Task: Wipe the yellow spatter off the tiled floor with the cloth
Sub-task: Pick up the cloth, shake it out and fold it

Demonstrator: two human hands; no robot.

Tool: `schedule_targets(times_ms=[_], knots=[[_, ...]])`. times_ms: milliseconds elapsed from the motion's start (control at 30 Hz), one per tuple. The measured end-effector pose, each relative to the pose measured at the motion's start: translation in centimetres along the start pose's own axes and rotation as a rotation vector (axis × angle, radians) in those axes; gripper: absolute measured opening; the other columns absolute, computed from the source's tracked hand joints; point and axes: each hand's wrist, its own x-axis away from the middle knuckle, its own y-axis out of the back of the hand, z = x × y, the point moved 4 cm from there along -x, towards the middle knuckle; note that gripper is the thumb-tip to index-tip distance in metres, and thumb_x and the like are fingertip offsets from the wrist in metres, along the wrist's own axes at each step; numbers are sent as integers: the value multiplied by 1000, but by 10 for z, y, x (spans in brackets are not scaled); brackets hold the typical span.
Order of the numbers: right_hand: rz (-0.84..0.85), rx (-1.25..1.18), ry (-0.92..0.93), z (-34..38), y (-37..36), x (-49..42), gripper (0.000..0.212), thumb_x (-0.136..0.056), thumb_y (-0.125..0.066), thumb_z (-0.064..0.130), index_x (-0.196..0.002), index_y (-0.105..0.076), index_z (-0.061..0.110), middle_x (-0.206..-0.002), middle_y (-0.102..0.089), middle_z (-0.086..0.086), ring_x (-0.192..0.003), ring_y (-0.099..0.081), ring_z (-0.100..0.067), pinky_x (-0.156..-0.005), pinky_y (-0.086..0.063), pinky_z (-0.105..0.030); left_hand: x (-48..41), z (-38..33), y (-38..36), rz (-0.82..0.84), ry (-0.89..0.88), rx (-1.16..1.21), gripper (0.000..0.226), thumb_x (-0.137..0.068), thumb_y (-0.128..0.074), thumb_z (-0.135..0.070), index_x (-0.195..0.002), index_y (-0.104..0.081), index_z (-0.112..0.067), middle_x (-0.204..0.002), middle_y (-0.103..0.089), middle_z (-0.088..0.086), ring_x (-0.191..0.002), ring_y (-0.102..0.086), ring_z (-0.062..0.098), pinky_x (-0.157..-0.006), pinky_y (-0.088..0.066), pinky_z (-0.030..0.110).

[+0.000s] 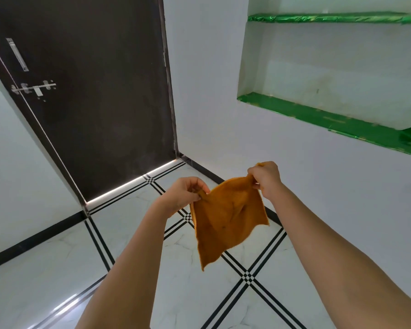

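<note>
An orange-brown cloth (227,217) hangs spread in the air in front of me, above the floor. My left hand (184,192) pinches its upper left corner. My right hand (266,179) grips its upper right corner, a little higher and farther away. The cloth's lower corner points down over the white tiled floor (57,269), which has black striped lines. No yellow spatter shows on the tiles in view.
A dark brown door (100,103) with a metal latch stands shut straight ahead. White walls meet at the corner beside it. A wall niche with green foil-covered shelves (330,122) is on the right.
</note>
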Motion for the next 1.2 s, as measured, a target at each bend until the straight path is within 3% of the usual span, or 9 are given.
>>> schedule_targets(times_ms=[100,167,300,500,633,800,933,1100,1200], knots=[[218,-101,-35,4,-10,8,39,-79,-54,-13,-110,-49,11,-102,-59,-17,-93,-60,-28,-68,-56,-35,-2,-15,-3,3,-99,-67,33,-82,-56,10,-87,-60,-22,-91,-63,9,-94,-62,24,-85,-54,33],[359,-100,-14,9,-17,17,45,-84,-50,-13,-122,-44,11,-108,-58,-18,-88,-61,-26,-68,-53,-32,-5,-27,-9,31,-167,-103,36,-80,-61,8,-95,-57,-25,-90,-61,6,-90,-63,21,-83,-54,32],[523,29,66,20,-28,26,47,-86,-49,-10,-128,-40,11,-99,-60,-17,-75,-63,-22,-67,-55,-32,-16,-45,-8,-65,-229,-69,43,-78,-67,0,-103,-51,-31,-97,-58,1,-90,-65,20,-80,-57,34],[608,181,207,41,-34,37,45,-86,-58,-1,-121,-37,17,-103,-60,-14,-88,-63,-24,-71,-55,-29,-21,-59,1,-108,-276,-209,61,-81,-68,-8,-133,-43,-27,-120,-49,-5,-97,-57,16,-74,-51,23],[603,218,249,43,-37,39,43,-85,-63,5,-119,-39,17,-100,-61,-12,-86,-62,-21,-70,-54,-27,-26,-58,9,-79,-223,-312,41,-84,-66,-17,-123,-55,-15,-117,-59,5,-103,-57,19,-84,-47,28],[546,420,290,32,-41,35,40,-81,-62,1,-114,-43,14,-91,-58,-6,-79,-58,-15,-75,-50,-30,-19,-50,8,-151,-223,-178,17,-85,-65,-14,-100,-67,-7,-91,-62,-2,-89,-60,12,-89,-50,31],[487,638,227,10,-37,28,30,-79,-66,9,-104,-51,15,-102,-58,-8,-89,-58,-21,-78,-50,-34,-14,-38,6,-223,-186,-43,16,-86,-63,-14,-100,-67,-8,-94,-62,-1,-94,-57,13,-86,-45,26],[364,631,149,10,-17,21,11,-84,-62,13,-95,-61,13,-101,-63,-10,-94,-63,-26,-78,-51,-37,-15,-22,7,-270,-123,21,12,-91,-56,-20,-101,-61,-14,-97,-58,-2,-98,-55,17,-86,-45,30],[299,341,69,12,-13,20,9,-88,-56,9,-95,-62,8,-98,-65,-12,-87,-65,-27,-75,-53,-42,-17,-23,7,-320,-122,93,9,-95,-49,-24,-100,-54,-20,-97,-55,-3,-98,-54,18,-86,-47,34]])
